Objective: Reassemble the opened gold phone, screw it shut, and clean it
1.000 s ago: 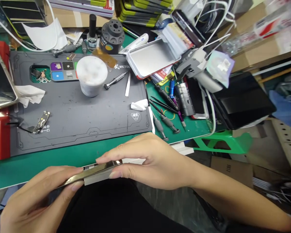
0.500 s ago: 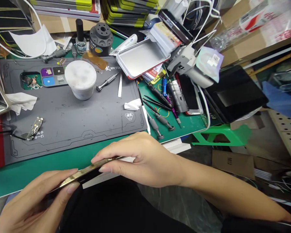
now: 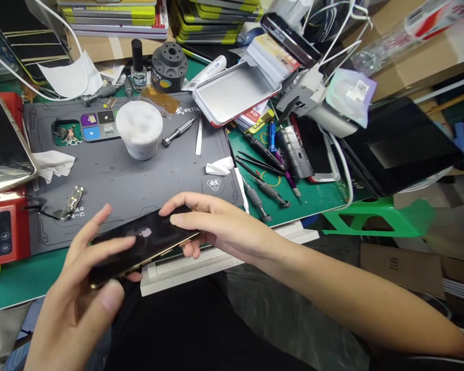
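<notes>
A smartphone [image 3: 150,245] with a glossy black back, an apple logo and a gold edge is tilted between my hands, over the table's front edge. My right hand [image 3: 216,219] grips its right end, thumb on the back and fingers at the far edge and underneath. At the left end is my left hand [image 3: 87,273], one finger lying across the back and another raised. Its thumb is near the lower edge, and a fingertip shows beneath the phone. Behind them, a small circuit board [image 3: 73,202] lies on the grey work mat [image 3: 112,188].
On the mat stand a white tub [image 3: 141,131], a screwdriver [image 3: 180,131] and crumpled tissue [image 3: 54,164]. A red device [image 3: 7,226] sits at left, with another phone [image 3: 5,144] above it. Tweezers [image 3: 265,164] and more screwdrivers lie at right, near a metal tray [image 3: 235,93].
The phone has turned from edge-on to show its black back, and it has risen slightly. My left fingers have spread and loosened. The view has shifted a little to the left.
</notes>
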`<act>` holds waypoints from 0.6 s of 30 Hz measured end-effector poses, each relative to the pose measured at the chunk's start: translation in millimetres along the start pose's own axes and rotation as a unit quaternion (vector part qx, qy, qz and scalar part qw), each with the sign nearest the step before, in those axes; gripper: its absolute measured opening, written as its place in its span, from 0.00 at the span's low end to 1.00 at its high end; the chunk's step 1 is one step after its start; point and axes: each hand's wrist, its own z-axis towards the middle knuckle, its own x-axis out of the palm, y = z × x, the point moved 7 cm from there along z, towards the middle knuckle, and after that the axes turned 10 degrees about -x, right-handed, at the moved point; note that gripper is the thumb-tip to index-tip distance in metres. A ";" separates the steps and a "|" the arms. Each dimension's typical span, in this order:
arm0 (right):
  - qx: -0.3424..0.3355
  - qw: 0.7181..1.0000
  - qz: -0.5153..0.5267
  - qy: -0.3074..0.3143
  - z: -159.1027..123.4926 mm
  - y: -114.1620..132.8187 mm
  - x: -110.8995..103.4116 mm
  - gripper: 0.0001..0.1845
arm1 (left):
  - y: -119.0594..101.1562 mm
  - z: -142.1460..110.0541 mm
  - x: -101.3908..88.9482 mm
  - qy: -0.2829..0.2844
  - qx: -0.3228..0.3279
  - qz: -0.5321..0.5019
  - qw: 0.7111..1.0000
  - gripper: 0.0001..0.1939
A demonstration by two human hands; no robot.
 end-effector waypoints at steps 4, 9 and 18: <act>0.014 0.999 0.030 -0.009 -0.2 -7.4 -4.0 0.09 | -0.6 1.0 2.4 0.018 0.101 0.052 0.993 0.16; -0.011 1.000 0.010 -0.020 -2.8 -5.2 -4.6 0.12 | -0.9 10.0 4.1 -0.077 0.125 0.014 0.989 0.21; -0.116 0.983 0.004 -0.145 -18.6 -42.8 27.6 0.66 | 22.2 9.8 53.5 -0.023 -0.099 -0.275 0.956 0.21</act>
